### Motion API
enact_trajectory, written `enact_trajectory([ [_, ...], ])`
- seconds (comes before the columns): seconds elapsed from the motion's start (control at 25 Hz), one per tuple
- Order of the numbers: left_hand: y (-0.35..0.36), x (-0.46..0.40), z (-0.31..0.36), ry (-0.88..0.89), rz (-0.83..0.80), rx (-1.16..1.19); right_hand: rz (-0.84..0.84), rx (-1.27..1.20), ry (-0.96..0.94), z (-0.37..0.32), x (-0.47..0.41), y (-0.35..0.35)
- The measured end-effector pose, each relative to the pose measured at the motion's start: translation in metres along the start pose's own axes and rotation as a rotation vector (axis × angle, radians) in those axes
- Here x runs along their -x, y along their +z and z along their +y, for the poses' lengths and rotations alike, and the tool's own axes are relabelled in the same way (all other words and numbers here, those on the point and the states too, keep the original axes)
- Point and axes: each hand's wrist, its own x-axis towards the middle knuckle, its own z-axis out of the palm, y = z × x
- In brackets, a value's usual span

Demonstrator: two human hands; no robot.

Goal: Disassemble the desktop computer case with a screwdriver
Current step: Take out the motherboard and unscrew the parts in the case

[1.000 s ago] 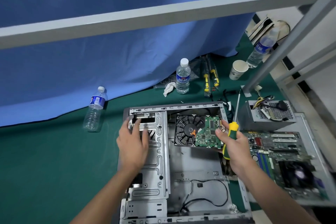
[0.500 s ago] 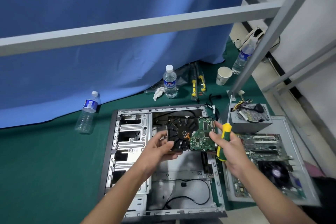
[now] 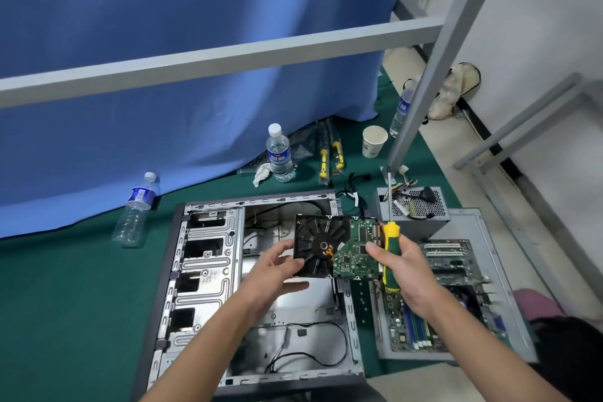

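Note:
The open grey computer case [image 3: 208,274] lies flat on the green mat, its drive cage on the left and a black cable loose inside. Above it I hold a hard drive [image 3: 329,246], black underside and green circuit board facing up. My left hand [image 3: 277,268] grips its left edge. My right hand [image 3: 404,268] holds its right edge and also a yellow-green screwdriver [image 3: 390,254], shaft pointing up and away.
A motherboard [image 3: 437,297] lies on a grey side panel [image 3: 502,274] to the right, with a power supply [image 3: 414,209] behind it. Water bottles [image 3: 279,153] [image 3: 135,209], a paper cup [image 3: 373,140], spare screwdrivers [image 3: 329,153] and a grey metal frame [image 3: 228,54] stand beyond.
My left hand left the drive cage and took the hard drive's left edge. The drive now sits higher above the case, held by both hands.

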Motion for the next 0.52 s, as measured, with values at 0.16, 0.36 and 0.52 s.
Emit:
enact_trajectory([
  [0.16, 0.018, -0.010, -0.004, -0.092, 0.081, 0.040, 0.023, 0.043, -0.037, -0.002, 0.003, -0.008],
  [0.36, 0.022, -0.022, -0.006, -0.115, 0.105, 0.099, 0.040, 0.117, -0.069, -0.011, 0.005, -0.007],
  [0.52, 0.023, -0.044, 0.002, -0.151, 0.150, 0.402, 0.018, 0.297, -0.180, -0.025, 0.010, 0.002],
])
